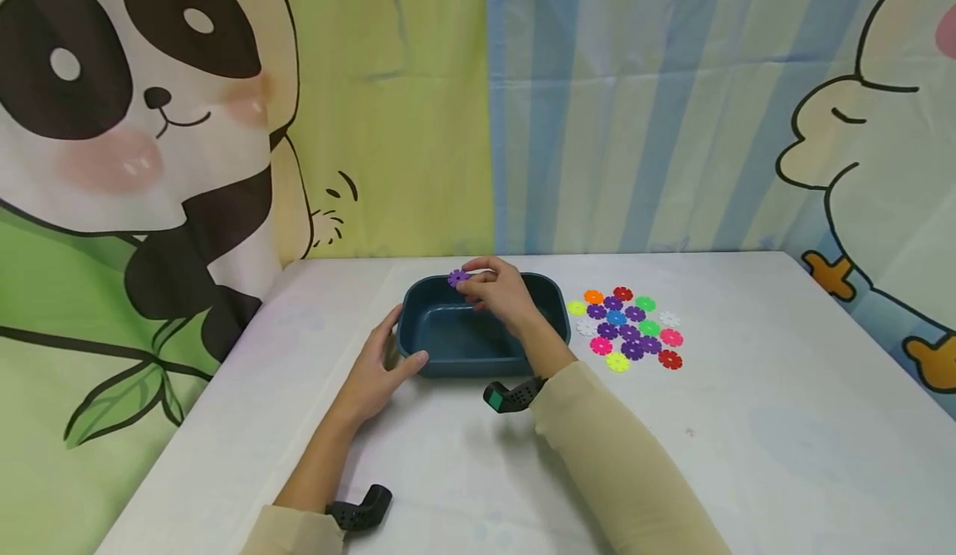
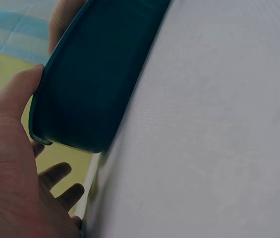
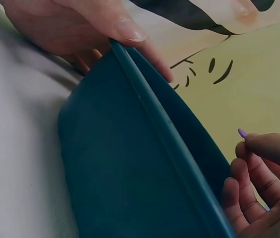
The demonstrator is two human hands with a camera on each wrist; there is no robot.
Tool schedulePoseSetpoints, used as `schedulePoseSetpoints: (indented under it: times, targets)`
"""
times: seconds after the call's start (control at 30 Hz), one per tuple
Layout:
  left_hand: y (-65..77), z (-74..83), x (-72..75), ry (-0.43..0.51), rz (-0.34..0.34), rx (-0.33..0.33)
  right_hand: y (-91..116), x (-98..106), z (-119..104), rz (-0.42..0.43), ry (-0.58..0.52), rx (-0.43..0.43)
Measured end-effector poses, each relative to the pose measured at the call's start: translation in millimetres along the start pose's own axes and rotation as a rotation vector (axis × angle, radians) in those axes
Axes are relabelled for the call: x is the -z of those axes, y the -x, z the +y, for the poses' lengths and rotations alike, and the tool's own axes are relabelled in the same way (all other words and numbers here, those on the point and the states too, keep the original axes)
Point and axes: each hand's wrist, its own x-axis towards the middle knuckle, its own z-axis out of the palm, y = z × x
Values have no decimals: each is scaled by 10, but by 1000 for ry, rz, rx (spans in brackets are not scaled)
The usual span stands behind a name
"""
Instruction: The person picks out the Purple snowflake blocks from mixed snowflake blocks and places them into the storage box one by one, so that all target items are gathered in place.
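Observation:
A dark teal rectangular basin (image 1: pixel 470 368) stands on the white table. My left hand (image 1: pixel 377 372) rests at its left end, fingers spread, with the thumb (image 2: pixel 23 87) against the near rim and the index finger along the left rim. Over the basin's far side, my right hand (image 1: pixel 496 289) pinches a purple flower-shaped disc (image 1: pixel 457 278) between thumb and fingertips. The disc (image 3: pixel 242 133) shows edge-on in the right wrist view, held above the rim. Most of the basin's right end is hidden behind the right hand and forearm.
Just right of the basin, several notched discs (image 1: pixel 630 332) lie loosely together in purple, red, green, yellow, pink, orange, blue and white. The table (image 1: pixel 747 455) ends at the back against a printed curtain (image 1: pixel 635 107). Each wrist wears a black camera mount (image 1: pixel 362 508).

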Motion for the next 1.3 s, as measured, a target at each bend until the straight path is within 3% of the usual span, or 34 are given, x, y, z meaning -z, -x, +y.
schedulePoseSetpoints:
  times: [0.37, 0.87, 1.1, 1.3]
  targets:
    - [-24, 21, -55, 2, -2, 9, -61, -85, 14, -62, 107, -32]
    - [-13, 37, -38, -8, 2, 10, -124, -221, 59, -178, 451, -184]
    - [-7, 15, -17, -20, 4, 7, -134, -271, 80, -185, 467, -185]
    - [4, 3, -6, -33, -6, 24, -114, -251, 87, -243, 488, -148]
